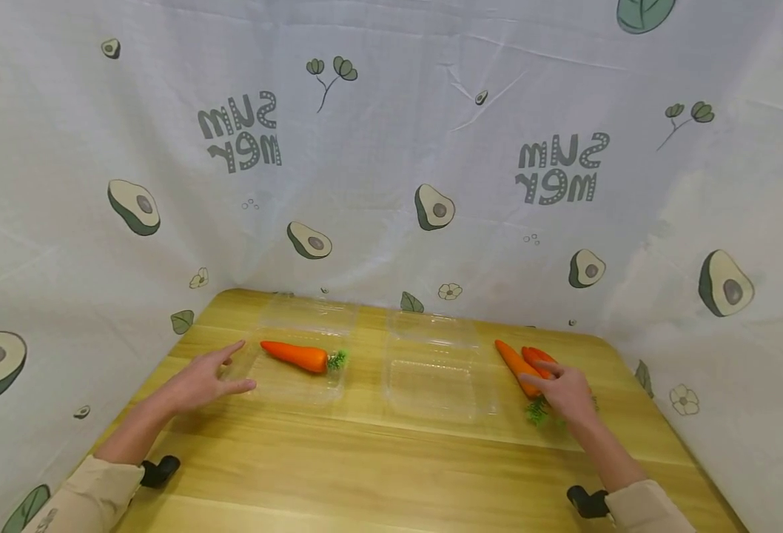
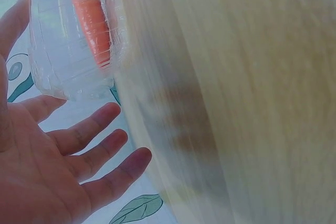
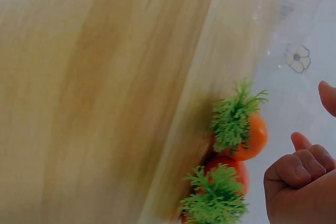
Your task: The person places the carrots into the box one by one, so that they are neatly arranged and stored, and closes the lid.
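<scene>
In the head view an orange carrot (image 1: 298, 357) with green leaves lies in the left clear plastic box (image 1: 298, 392). My left hand (image 1: 201, 381) hovers at that box's left side, fingers spread and holding nothing. In the left wrist view its thumb and fingertips are close to the box wall (image 2: 58, 72); contact is unclear. On the right, two carrots lie side by side on the table, an orange one (image 1: 515, 366) and a redder one (image 1: 536, 358). Over them reaches my right hand (image 1: 570, 398), thumb and forefinger apart, several other fingers bent. No carrot is in its grasp.
A second clear plastic box (image 1: 441, 411), lid folded back, stands between the left box and the loose carrots. The wooden table (image 1: 365, 474) ends at a white printed curtain (image 1: 378, 170) behind and at both sides.
</scene>
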`<state>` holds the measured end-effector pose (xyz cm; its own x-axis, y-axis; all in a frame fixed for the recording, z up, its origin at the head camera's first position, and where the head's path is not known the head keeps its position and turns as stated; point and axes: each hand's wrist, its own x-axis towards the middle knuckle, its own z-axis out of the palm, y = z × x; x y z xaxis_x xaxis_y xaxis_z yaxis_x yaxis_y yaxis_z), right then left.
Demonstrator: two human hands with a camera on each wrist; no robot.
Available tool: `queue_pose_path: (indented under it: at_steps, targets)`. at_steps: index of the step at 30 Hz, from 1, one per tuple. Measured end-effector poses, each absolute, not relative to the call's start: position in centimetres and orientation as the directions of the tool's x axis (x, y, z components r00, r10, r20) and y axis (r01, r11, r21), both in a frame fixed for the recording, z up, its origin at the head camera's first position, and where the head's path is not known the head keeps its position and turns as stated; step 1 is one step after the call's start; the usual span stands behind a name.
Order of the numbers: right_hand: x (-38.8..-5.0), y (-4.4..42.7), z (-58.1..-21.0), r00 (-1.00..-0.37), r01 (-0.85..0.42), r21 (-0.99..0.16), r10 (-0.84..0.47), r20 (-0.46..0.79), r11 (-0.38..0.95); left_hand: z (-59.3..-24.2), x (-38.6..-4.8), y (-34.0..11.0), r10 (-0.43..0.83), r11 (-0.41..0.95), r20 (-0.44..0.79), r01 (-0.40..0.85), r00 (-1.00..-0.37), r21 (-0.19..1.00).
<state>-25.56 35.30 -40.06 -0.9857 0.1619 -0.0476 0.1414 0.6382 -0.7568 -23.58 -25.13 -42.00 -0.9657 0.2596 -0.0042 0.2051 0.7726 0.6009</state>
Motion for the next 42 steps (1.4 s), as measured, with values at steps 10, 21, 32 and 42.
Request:
queue_pose_path:
  at_steps: [10,21,32,42]
  targets:
    - [-26.1,36.1,-41.2,-0.976,0.187,-0.738,0.210,-0.064,0.648,-41.9,-23.5,-25.2,0.254,0.771,-0.006,0.199,-0.967,0.604]
    - [-27.1,36.3,-41.9,-0.956,0.244,-0.732,0.286,-0.070,0.636,-42.1,-23.9,-25.4,0.253,0.776,-0.004,0.200,-0.968,0.598]
    - [-27.3,35.9,-42.6,-0.945,0.259,-0.711,0.325,-0.044,0.654,-42.0,-24.0,-25.6,0.252,0.779,0.004,0.205,-0.968,0.593]
    - [-27.0,35.8,-42.7,-0.950,0.263,-0.631,0.311,-0.036,0.730,-42.2,-24.1,-25.5,0.251,0.764,-0.007,0.194,-0.968,0.615]
